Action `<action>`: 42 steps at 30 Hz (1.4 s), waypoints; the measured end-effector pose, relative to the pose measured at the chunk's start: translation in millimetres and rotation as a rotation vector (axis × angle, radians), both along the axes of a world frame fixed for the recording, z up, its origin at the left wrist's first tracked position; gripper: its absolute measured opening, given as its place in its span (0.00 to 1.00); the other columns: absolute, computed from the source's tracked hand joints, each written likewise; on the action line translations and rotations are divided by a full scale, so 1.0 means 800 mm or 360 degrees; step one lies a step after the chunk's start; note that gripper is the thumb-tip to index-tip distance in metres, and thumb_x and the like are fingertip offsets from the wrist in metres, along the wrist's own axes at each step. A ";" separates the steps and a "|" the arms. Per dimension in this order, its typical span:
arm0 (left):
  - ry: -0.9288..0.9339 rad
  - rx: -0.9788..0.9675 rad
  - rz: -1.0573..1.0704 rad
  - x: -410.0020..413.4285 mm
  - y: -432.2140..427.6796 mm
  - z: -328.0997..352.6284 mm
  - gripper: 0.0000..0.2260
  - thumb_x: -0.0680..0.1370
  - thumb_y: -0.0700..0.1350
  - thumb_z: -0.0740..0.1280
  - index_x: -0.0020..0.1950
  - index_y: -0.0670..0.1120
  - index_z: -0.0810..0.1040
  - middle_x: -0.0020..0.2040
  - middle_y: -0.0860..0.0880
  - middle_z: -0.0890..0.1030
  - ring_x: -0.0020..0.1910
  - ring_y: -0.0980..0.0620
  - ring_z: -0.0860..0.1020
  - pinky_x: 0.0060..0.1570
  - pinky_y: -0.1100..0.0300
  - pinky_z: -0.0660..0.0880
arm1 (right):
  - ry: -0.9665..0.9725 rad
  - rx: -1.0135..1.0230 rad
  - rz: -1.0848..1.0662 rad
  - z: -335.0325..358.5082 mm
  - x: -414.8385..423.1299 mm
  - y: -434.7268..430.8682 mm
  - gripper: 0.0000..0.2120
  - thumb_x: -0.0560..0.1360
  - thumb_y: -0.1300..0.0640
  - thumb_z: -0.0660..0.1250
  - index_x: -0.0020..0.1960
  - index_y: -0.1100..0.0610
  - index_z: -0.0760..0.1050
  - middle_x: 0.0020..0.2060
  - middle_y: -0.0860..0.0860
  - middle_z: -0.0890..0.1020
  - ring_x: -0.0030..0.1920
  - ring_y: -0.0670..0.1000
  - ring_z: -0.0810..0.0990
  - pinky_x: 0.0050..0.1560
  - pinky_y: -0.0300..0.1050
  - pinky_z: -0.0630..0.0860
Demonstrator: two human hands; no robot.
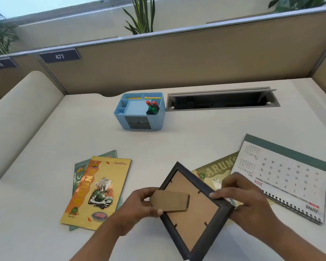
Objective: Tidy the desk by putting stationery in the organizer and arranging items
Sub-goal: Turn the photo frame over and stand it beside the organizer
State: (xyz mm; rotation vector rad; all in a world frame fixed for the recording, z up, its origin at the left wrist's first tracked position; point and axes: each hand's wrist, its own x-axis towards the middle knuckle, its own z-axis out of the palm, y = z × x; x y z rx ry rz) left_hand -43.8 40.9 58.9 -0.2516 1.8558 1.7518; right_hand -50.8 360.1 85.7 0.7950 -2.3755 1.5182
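Head view, only one there was.

Frame [201,211] was up off the desk [196,136], near the front edge, back side facing the camera, turned so it read as a diamond. Brown backing board showed inside the dark border.

Left hand [137,204] pinched the cardboard stand [169,200] on the frame's back: thumb on the near face, fingers curled behind. The stand was swung out from the backing, hinged at its right end.

Right hand [241,194] gripped the frame's right side, fingertips [214,194] over the border.

Organizer [139,121], blue, sat far centre on the desk, well apart from the hands. Markers [152,107] stood in its right compartment, red caps up. Something yellow lay in the back compartments; couldn't tell what. The middle tray showed only its blue floor.

Left of the frame: yellow booklet [100,191] lay on a green booklet [79,172], both flat.

Right of the frame: calendar [284,176] lay flat, upside down to the camera, June page, spiral at the near edge. It overlapped an olive booklet [215,172], partly hidden behind the frame and right hand.

Cable tray [222,100] beside the organizer had its lid open. Partition [177,63] behind carried a tag [59,56] reading 477.
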 end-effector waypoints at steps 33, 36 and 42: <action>0.0054 0.0575 0.0433 -0.125 0.073 0.057 0.10 0.75 0.48 0.71 0.50 0.43 0.78 0.57 0.43 0.83 0.55 0.47 0.81 0.58 0.54 0.77 | -0.0172 -0.0522 -0.0235 0.030 -0.083 -0.033 0.09 0.71 0.53 0.72 0.51 0.44 0.78 0.38 0.41 0.84 0.36 0.43 0.81 0.37 0.37 0.78; 0.0023 0.0483 0.0396 -0.137 0.081 0.054 0.22 0.79 0.58 0.62 0.60 0.40 0.75 0.62 0.43 0.80 0.60 0.43 0.78 0.68 0.47 0.69 | -0.0276 -0.0660 -0.0221 0.026 -0.101 -0.038 0.14 0.72 0.60 0.72 0.51 0.44 0.79 0.41 0.41 0.85 0.41 0.42 0.83 0.43 0.34 0.78; -0.0006 0.0383 0.0587 -0.184 0.094 0.049 0.26 0.80 0.62 0.56 0.65 0.44 0.76 0.58 0.42 0.83 0.58 0.45 0.81 0.68 0.45 0.70 | -0.0364 -0.0782 -0.0212 0.022 -0.142 -0.051 0.15 0.74 0.61 0.71 0.53 0.41 0.79 0.46 0.43 0.86 0.48 0.44 0.84 0.45 0.38 0.81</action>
